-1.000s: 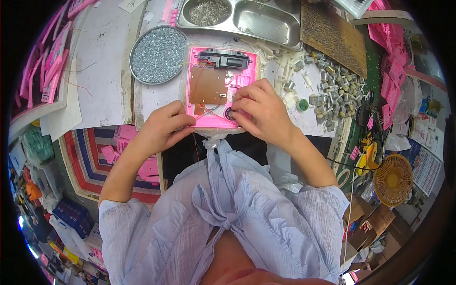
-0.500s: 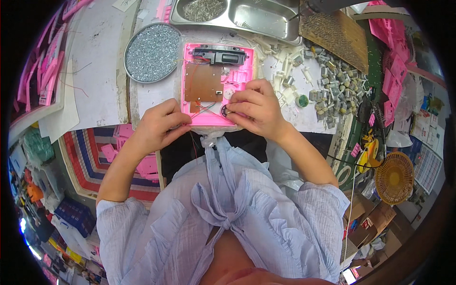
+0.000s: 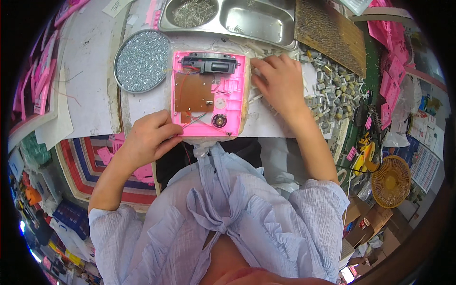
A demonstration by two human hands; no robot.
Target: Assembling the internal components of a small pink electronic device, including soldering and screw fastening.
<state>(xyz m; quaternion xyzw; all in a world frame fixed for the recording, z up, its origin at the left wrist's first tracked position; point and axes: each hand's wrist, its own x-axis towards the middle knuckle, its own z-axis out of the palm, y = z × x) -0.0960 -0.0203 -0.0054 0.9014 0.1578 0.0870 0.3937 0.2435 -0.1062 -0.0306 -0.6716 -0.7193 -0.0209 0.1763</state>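
Observation:
A pink plastic housing (image 3: 235, 97) lies face down on the bench. Inside it are a brown circuit board (image 3: 194, 94), a black slotted module (image 3: 218, 65), thin wires and a small round speaker (image 3: 219, 120) near the lower right corner. My left hand (image 3: 153, 135) pinches the housing's lower left corner, where thin wires run past the fingers. To the right of the housing, my right hand (image 3: 282, 85) hovers over small white plastic parts (image 3: 256, 50), fingers bent and apart. Nothing shows in its grasp, though its palm side is partly hidden.
A round tray of small silvery screws (image 3: 142, 61) stands left of the housing. Behind is a steel compartment tray (image 3: 256, 23). Small metal motors (image 3: 332, 90) are heaped at right beside a brown board full of pins (image 3: 330, 35). A striped bag with pink parts (image 3: 99, 166) sits below left.
My right hand has let go of the round speaker and moved right and away, off the housing. The speaker now lies uncovered. My left hand stays at the corner while the view has shifted slightly.

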